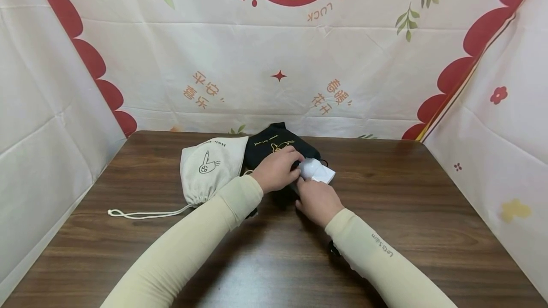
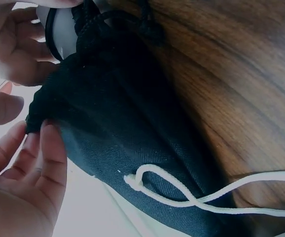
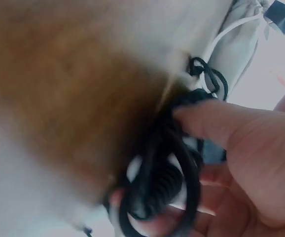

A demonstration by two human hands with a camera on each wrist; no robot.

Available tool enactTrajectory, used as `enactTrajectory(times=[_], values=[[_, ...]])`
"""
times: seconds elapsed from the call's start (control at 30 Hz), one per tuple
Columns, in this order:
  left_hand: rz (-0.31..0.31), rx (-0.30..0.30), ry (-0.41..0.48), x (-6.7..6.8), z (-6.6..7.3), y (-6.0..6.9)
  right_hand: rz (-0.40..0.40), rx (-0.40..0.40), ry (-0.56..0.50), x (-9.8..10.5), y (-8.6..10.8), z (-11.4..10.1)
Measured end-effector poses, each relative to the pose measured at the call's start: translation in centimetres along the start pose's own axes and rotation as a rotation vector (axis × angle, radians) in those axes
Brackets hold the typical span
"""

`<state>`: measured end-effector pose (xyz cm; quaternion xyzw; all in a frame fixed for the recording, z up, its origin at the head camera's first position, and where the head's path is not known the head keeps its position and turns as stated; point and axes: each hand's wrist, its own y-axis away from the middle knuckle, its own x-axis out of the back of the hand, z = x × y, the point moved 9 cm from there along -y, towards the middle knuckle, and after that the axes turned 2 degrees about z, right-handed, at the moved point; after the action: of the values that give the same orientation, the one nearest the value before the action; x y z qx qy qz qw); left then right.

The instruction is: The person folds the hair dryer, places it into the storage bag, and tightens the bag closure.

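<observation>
A black drawstring bag (image 1: 278, 133) with a yellow dryer print lies at the back of the table. My left hand (image 1: 277, 169) pinches the edge of its mouth, thumb and fingertips on the cloth (image 2: 36, 116). In the left wrist view, a pale grey hair dryer (image 2: 64, 34) with a black ring round it is partly in the bag's mouth. My right hand (image 1: 318, 200) grips the dryer at its cord end. The right wrist view shows a ribbed black cord sleeve (image 3: 162, 187) and black loops by the fingers, blurred. Most of the dryer is hidden.
To the left lies a cream drawstring bag (image 1: 211, 168) with a dryer print, its white cord (image 1: 147, 214) trailing left across the wooden table (image 1: 385, 194). Printed cloth (image 1: 274, 51) hangs behind the table and at both sides.
</observation>
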<state>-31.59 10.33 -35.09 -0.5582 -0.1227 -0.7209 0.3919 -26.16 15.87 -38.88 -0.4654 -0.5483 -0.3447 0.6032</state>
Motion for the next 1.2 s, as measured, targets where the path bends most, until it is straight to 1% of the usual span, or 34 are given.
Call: enactTrajectory(times=[0.07, 0.2, 0.3, 0.43, 0.57, 0.63, 0.8, 1.0, 1.07, 1.2], values=[[0.002, 0.023, -0.001, 0.0, -0.3, 0.1, -0.008, 0.007, 0.004, 0.0, 0.0, -0.1], [-0.021, 0.077, 0.012, -0.1, -0.8, 0.3, -0.012, 0.021, 0.0, 0.1, -0.2, -0.1], [-0.033, 0.09, 0.023, -0.2, -1.0, 0.3, -0.017, 0.031, -0.014, 0.0, -0.2, -0.1], [-0.024, 0.079, 0.037, -0.1, -1.1, 0.3, -0.016, 0.052, -0.034, 0.1, -0.3, -0.2], [-0.006, 0.067, 0.055, 0.1, -1.0, 0.4, 0.01, 0.075, -0.025, 0.3, -0.3, -0.3], [0.001, 0.062, 0.064, 0.2, -0.9, 0.5, 0.022, 0.065, -0.019, 0.2, -0.3, -0.1], [0.005, 0.033, 0.06, 0.4, -0.4, 0.5, 0.049, 0.005, -0.036, 0.1, -0.3, 0.6], [0.038, -0.015, 0.049, 1.2, 0.3, 0.5, 0.134, 0.026, -0.077, 1.0, -0.5, 0.4], [0.045, -0.019, 0.047, 1.3, 0.3, 0.5, 0.152, 0.029, -0.091, 1.2, -0.6, 0.4], [0.034, -0.011, 0.057, 1.3, 0.3, 0.7, 0.17, 0.017, -0.118, 1.4, -1.0, 0.4]])
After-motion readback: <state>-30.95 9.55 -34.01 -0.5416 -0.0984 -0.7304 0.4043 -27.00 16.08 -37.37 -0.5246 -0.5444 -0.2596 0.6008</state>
